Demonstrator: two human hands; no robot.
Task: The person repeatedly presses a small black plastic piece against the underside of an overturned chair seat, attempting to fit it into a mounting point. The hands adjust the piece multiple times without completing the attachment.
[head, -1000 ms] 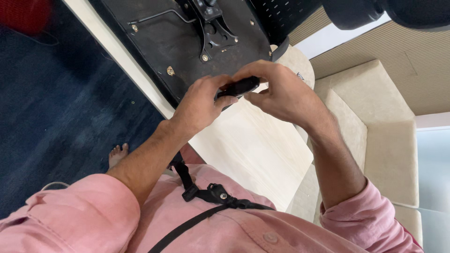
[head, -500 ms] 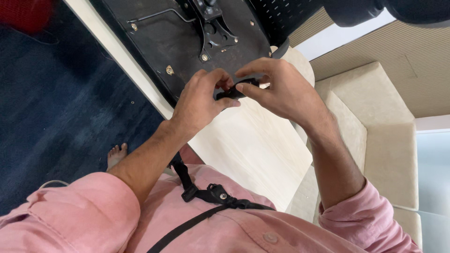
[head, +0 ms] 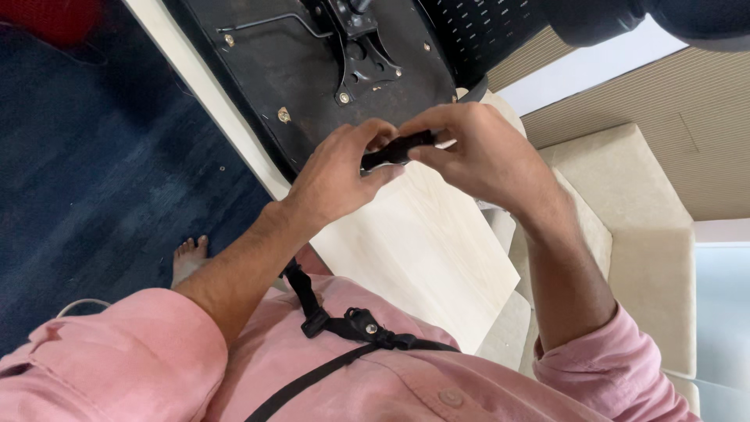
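Note:
Both of my hands hold one small black elongated part (head: 397, 150) above the pale wooden table (head: 426, 250). My left hand (head: 340, 173) grips its left end with thumb and fingers. My right hand (head: 476, 152) pinches its right end, fingers curled over it. Most of the part is hidden by my fingers. Just beyond my hands lies an upturned black office chair seat (head: 266, 70) with a metal mechanism plate (head: 363, 55) and brass-coloured screws.
A black mesh chair back (head: 476, 31) lies at the top right. Dark blue carpet (head: 94, 180) covers the floor at left, where my bare foot (head: 190, 256) shows. Cream cushioned seating (head: 633, 227) sits at right. A black strap crosses my pink shirt.
My hands have shifted slightly on the black part: the left hand's fingers closed further over its left end, then eased back. The part stays in about the same place.

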